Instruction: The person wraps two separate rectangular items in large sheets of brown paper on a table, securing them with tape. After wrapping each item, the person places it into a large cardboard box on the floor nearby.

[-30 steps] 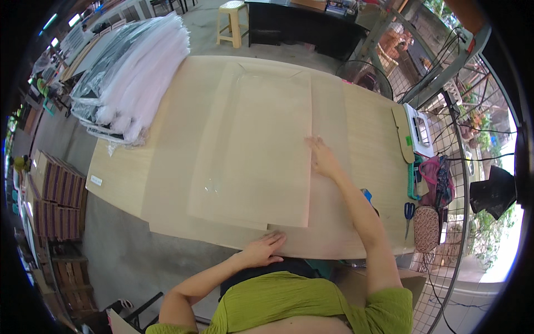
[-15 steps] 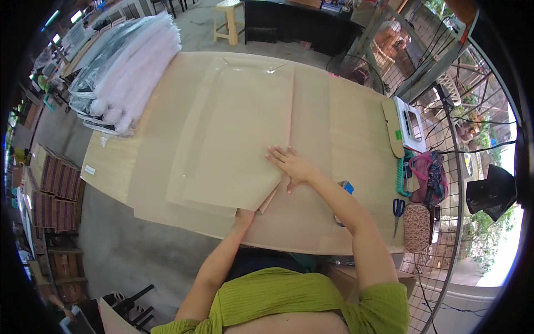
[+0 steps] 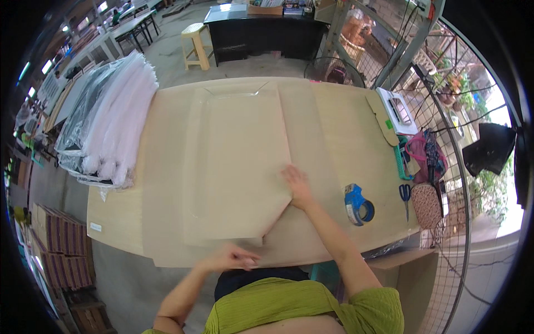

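Paper [image 3: 233, 161] tan, folded flat | right hand [image 3: 296, 183] pressing crease

Folded sheet [image 3: 236, 167]: centre of table [image 3: 334, 111]
Bagged stack [image 3: 111, 122]: 9 o'clock of sheet
Tape dispenser [image 3: 357, 203]: 4 o'clock of sheet
Scissors [image 3: 405, 196]: 3 o'clock of dispenser
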`<state>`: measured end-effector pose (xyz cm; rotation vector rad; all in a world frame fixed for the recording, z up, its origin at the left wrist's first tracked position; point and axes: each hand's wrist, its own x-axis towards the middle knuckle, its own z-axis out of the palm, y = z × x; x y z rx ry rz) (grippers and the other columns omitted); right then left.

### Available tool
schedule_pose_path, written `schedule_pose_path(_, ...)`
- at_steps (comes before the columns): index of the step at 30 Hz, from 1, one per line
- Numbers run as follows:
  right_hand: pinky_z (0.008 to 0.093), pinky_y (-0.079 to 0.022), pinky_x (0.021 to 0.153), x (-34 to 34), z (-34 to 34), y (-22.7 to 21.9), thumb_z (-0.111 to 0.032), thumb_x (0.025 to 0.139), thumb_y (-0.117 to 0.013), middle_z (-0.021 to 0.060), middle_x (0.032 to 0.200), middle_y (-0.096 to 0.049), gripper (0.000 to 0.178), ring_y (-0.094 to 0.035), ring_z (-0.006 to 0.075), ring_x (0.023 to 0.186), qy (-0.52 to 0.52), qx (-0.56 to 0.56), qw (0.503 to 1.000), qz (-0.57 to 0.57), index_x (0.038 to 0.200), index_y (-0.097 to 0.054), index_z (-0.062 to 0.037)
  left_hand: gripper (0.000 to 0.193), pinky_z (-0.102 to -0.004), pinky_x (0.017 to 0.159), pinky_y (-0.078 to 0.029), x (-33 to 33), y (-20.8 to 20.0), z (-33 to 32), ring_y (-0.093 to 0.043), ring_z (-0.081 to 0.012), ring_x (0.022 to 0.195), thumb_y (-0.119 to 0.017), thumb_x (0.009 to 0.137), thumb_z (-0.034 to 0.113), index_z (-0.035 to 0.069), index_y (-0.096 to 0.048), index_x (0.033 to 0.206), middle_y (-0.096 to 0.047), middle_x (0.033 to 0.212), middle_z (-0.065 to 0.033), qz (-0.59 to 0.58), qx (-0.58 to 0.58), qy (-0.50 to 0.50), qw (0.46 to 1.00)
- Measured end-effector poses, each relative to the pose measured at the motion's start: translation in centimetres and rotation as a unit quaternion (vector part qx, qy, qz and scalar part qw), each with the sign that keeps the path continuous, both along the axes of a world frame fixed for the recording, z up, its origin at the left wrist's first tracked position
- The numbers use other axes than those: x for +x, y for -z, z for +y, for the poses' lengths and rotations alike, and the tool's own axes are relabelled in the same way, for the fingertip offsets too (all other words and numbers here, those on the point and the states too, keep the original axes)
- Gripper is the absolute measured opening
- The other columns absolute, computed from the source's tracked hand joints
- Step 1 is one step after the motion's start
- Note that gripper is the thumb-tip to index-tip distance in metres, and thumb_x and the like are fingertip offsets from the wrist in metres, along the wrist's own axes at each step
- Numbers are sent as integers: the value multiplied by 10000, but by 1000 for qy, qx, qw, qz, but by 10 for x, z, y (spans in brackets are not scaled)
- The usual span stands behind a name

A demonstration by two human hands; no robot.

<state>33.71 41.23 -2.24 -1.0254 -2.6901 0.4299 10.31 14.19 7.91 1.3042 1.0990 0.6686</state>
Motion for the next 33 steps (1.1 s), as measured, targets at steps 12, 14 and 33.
schedule_pose_path(12, 469, -323, 1122, -145, -234, 73, -458, 989, -464, 151, 1492, -389, 640, -388, 309, 1356, 115, -250, 958, 80, 1486, -341, -74, 1364, -594, 1170, -216, -246, 28, 127, -123, -357, 1501, -830, 441, 641, 353, -119, 1569, -99, 1647, -53, 493, 397, 393, 668)
schedule_pose_path(14, 477, -354, 1096, -210, -282, 78, -514, 918, -582, 184, 1430, -463, 689, -436, 328, 1318, 32, -191, 981, -7, 1433, -440, -78, 1360, -598, 1167, -222, -259, 42, 122, -142, -355, 1496, -835, 426, 634, 353, -146, 1565, -108, 1645, -50, 472, 398, 388, 684)
schedule_pose_path(33, 392, -483, 974, 62, -235, -5, -29, 794, -719, 181, 1247, -616, 542, -585, 299, 1163, 393, -151, 878, 230, 1309, -556, 11, 1159, -554, 1195, -98, -200, 115, 59, -143, -318, 1504, -770, 706, 518, 179, -87, 1579, -125, 1634, -136, 438, 196, -267, 836)
